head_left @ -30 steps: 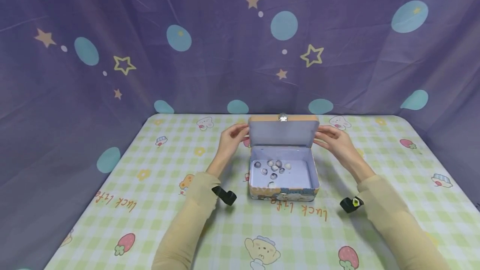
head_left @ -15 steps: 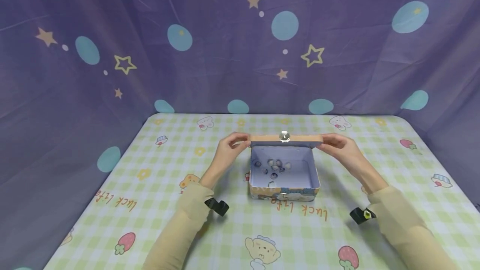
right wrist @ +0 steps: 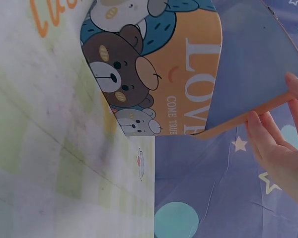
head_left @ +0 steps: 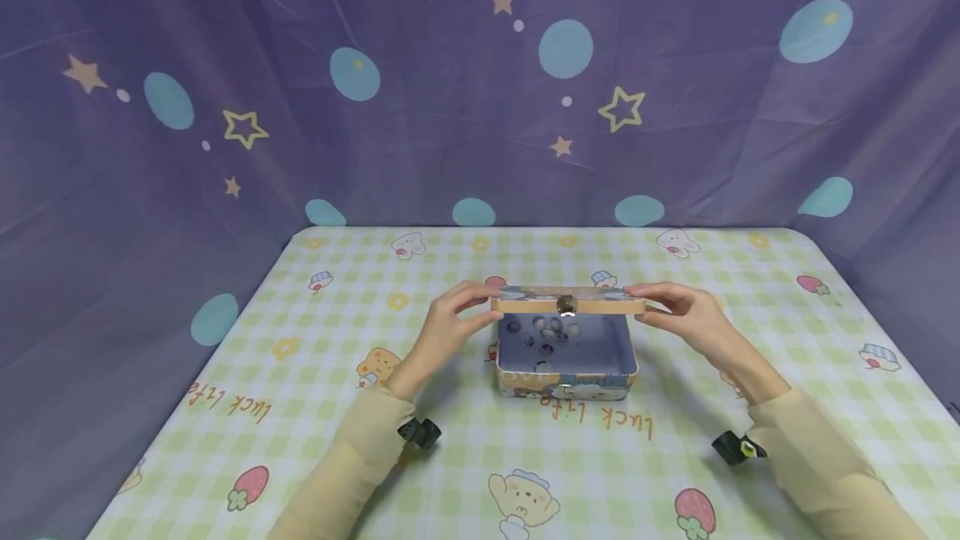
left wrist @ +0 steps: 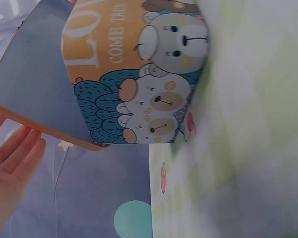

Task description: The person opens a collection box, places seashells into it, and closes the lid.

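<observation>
A hinged tin box (head_left: 525,387) stands on the table, its lid (head_left: 528,307) tilted partway down over the opening. My left hand (head_left: 448,325) pinches the lid's left front corner between thumb and fingers. At the opposite corner, my right hand (head_left: 692,322) grips the lid in the same way. A round metal clasp (head_left: 566,305) sits at the middle of the lid's front rim. Several small round shell-like pieces (head_left: 546,350) lie inside, toward the left. Both wrist views show cartoon bears on the box's side; the lid's plain underside (left wrist: 37,64) slopes up from the hinge.
A green-and-white checked tablecloth (head_left: 337,473) with printed animals and strawberries covers the table. Behind it hangs a purple curtain (head_left: 420,165) with stars and blue ovals. A small black camera (head_left: 420,433) is worn at the left wrist, another (head_left: 738,447) at the right.
The lid has swung from upright forward and down, so its decorated top now shows. Both hands moved with it, toward the viewer and lower. The box body stayed put.
</observation>
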The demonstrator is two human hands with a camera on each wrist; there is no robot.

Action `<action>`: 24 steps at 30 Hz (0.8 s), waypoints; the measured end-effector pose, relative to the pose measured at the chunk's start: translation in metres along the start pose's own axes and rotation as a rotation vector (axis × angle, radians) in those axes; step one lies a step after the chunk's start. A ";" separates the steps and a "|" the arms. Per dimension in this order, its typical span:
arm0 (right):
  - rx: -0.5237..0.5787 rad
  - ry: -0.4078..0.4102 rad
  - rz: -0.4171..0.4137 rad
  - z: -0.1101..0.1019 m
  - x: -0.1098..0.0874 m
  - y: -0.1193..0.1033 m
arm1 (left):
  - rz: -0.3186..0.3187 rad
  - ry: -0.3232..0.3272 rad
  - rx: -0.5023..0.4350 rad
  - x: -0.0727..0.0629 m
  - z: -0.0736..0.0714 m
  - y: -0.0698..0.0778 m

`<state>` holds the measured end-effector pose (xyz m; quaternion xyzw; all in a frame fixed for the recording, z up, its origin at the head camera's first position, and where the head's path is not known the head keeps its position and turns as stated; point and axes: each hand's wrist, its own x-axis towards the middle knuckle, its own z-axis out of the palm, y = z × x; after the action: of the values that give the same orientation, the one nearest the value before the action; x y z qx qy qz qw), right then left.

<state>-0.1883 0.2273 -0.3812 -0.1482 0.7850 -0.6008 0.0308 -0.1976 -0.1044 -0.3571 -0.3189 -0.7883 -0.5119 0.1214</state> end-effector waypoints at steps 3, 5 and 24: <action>0.015 -0.018 -0.041 0.002 -0.003 0.001 | 0.062 0.006 0.097 -0.005 0.001 -0.004; 0.011 -0.028 -0.082 0.003 -0.005 0.002 | 0.109 0.002 0.145 -0.008 0.002 -0.014; 0.002 -0.057 -0.257 0.023 -0.026 0.013 | 0.242 -0.085 0.285 -0.032 0.008 -0.034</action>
<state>-0.1610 0.2154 -0.4034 -0.2644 0.7576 -0.5963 -0.0238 -0.1931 -0.1193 -0.4021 -0.4124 -0.8130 -0.3631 0.1929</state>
